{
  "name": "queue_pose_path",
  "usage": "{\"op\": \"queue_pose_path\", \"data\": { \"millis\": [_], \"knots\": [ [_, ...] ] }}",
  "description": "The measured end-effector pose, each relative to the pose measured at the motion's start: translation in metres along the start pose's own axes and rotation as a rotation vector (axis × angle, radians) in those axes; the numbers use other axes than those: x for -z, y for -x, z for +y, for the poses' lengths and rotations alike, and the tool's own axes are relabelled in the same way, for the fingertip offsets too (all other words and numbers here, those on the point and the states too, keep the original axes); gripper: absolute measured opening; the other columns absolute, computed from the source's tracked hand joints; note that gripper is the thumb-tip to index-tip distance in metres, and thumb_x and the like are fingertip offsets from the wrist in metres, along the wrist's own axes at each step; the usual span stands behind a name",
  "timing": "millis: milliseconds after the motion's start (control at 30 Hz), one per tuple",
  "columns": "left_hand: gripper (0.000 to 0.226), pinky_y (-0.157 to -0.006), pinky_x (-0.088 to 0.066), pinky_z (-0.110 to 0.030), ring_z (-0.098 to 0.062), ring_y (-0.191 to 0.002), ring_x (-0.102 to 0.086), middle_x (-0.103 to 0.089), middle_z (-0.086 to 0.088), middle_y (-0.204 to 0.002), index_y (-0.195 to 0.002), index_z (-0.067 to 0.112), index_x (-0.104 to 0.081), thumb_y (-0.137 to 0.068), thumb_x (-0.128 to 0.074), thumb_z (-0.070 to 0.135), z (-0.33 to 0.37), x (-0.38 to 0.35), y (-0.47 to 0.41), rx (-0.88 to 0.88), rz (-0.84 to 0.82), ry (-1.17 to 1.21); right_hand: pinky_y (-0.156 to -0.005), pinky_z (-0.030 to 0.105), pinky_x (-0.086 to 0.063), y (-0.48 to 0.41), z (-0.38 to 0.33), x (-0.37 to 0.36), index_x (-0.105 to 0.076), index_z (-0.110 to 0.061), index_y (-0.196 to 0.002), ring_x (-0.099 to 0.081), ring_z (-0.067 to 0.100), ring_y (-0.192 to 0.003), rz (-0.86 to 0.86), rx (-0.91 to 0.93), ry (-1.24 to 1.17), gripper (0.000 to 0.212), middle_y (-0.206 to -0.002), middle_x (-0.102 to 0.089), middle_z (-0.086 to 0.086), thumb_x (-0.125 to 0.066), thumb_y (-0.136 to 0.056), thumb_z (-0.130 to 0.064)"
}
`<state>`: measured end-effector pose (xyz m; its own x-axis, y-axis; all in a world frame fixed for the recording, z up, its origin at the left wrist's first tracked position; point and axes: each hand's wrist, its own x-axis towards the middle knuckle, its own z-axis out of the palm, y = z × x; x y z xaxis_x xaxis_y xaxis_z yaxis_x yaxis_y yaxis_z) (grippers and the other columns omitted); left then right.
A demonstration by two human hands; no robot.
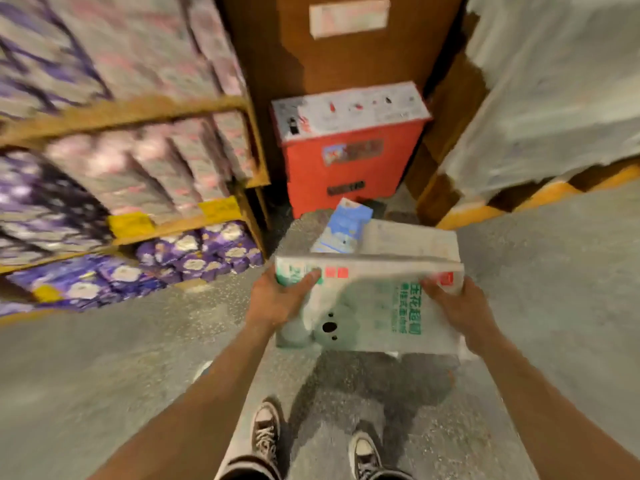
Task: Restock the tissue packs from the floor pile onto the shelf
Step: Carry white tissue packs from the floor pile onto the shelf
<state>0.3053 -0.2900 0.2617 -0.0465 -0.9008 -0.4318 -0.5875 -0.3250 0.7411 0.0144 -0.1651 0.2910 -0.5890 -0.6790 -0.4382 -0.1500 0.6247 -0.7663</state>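
Note:
I hold a white tissue pack [374, 306] with a grey koala and green lettering above the floor, in front of my legs. My left hand [277, 299] grips its left end, thumb on top. My right hand [453, 310] grips its right end. Behind it on the floor lie another white pack [412, 242] and a blue pack [346, 226]. The shelf [138, 112] with yellow beams stands at the left, filled with pink-and-white and purple packs.
A red box with a white top [349, 147] stands against a brown wall ahead. A wrapped pallet load [554, 84] sits at the right on yellow-and-black edging. Purple packs [194, 254] fill the bottom shelf level. My shoes [266, 434] are on the grey concrete floor.

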Motion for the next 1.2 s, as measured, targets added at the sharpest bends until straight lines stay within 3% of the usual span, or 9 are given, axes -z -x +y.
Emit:
{"op": "queue_pose_path", "data": {
  "millis": [100, 233, 367, 500, 600, 800, 933, 1067, 1200],
  "knots": [
    [0.072, -0.07, -0.058, -0.031, -0.008, -0.077, -0.071, -0.074, 0.01, -0.085, -0.095, 0.029, -0.071, -0.057, -0.062, 0.089, 0.045, 0.089, 0.064, -0.032, 0.156, 0.06, -0.082, 0.038, -0.055, 0.055, -0.102, 0.015, -0.069, -0.028, -0.083, -0.07, 0.015, -0.083, -0.088, 0.163, -0.002, 0.015, -0.083, -0.073, -0.01, -0.076, -0.088, -0.04],
    [0.057, -0.065, -0.056, -0.025, 0.001, -0.074, -0.067, -0.072, 0.015, -0.082, -0.095, 0.028, -0.069, -0.064, -0.072, 0.076, 0.068, 0.194, 0.168, -0.021, 0.414, 0.17, -0.071, 0.03, -0.056, 0.125, -0.2, 0.005, -0.075, -0.02, -0.098, -0.072, 0.004, -0.079, -0.288, 0.329, 0.01, 0.022, -0.089, -0.077, -0.007, -0.077, -0.086, -0.038],
    [0.057, -0.075, -0.06, -0.035, -0.005, -0.081, -0.071, -0.074, 0.014, -0.085, -0.091, 0.029, -0.07, -0.057, -0.073, 0.076, 0.039, 0.273, 0.276, 0.051, 0.685, 0.3, -0.075, 0.035, -0.058, 0.205, -0.271, -0.041, -0.075, -0.02, -0.095, -0.074, 0.012, -0.083, -0.499, 0.486, 0.052, 0.022, -0.087, -0.078, -0.007, -0.08, -0.083, -0.039],
    [0.038, -0.064, -0.056, -0.022, -0.002, -0.078, -0.068, -0.071, 0.013, -0.085, -0.093, 0.029, -0.071, -0.073, -0.077, 0.06, -0.014, 0.342, 0.389, 0.129, 0.905, 0.3, -0.074, 0.035, -0.058, 0.311, -0.308, -0.113, -0.074, -0.021, -0.094, -0.074, 0.014, -0.084, -0.746, 0.64, 0.095, 0.019, -0.087, -0.078, -0.007, -0.08, -0.083, -0.036],
    [0.034, -0.049, -0.04, -0.007, 0.01, -0.064, -0.056, -0.066, 0.015, -0.077, -0.091, 0.028, -0.069, -0.076, -0.076, 0.058, -0.066, 0.387, 0.489, 0.211, 1.087, 0.27, -0.076, 0.035, -0.058, 0.413, -0.314, -0.172, -0.074, -0.02, -0.094, -0.073, 0.014, -0.084, -0.926, 0.744, 0.148, 0.023, -0.09, -0.077, -0.005, -0.08, -0.082, -0.039],
    [0.032, -0.054, -0.043, -0.015, 0.005, -0.066, -0.061, -0.067, 0.018, -0.071, -0.078, 0.029, -0.067, -0.074, -0.077, 0.059, -0.195, 0.444, 0.703, 0.424, 1.445, 0.343, -0.065, 0.027, -0.053, 0.653, -0.279, -0.291, -0.073, -0.014, -0.078, -0.069, 0.014, -0.072, -1.226, 0.955, 0.21, 0.027, -0.074, -0.075, -0.005, -0.083, -0.08, -0.038],
    [0.045, -0.066, -0.057, -0.031, -0.006, -0.074, -0.069, -0.073, 0.012, -0.077, -0.085, 0.026, -0.071, -0.068, -0.077, 0.067, -0.268, 0.481, 0.846, 0.549, 1.674, 0.317, -0.065, 0.019, -0.051, 0.825, -0.241, -0.358, -0.071, -0.015, -0.087, -0.065, 0.004, -0.069, -1.483, 1.058, 0.166, 0.022, -0.082, -0.074, -0.006, -0.082, -0.082, -0.034],
    [0.038, -0.055, -0.047, -0.021, 0.002, -0.072, -0.066, -0.07, 0.017, -0.077, -0.087, 0.028, -0.071, -0.07, -0.078, 0.061, -0.32, 0.521, 0.983, 0.671, 1.878, 0.282, -0.055, 0.009, -0.049, 1.003, -0.206, -0.415, -0.071, -0.011, -0.102, -0.063, -0.009, -0.062, -1.748, 1.057, 0.144, 0.031, -0.088, -0.074, -0.005, -0.082, -0.081, -0.03],
    [0.04, -0.053, -0.046, -0.02, -0.001, -0.072, -0.067, -0.07, 0.015, -0.08, -0.091, 0.027, -0.069, -0.072, -0.077, 0.061, -0.366, 0.552, 1.082, 0.795, 2.001, 0.244, -0.075, 0.032, -0.059, 1.147, -0.175, -0.459, -0.069, -0.017, -0.104, -0.073, 0.012, -0.087, -1.961, 1.084, 0.166, 0.045, -0.095, -0.076, -0.004, -0.084, -0.074, -0.047]
  ]
}}
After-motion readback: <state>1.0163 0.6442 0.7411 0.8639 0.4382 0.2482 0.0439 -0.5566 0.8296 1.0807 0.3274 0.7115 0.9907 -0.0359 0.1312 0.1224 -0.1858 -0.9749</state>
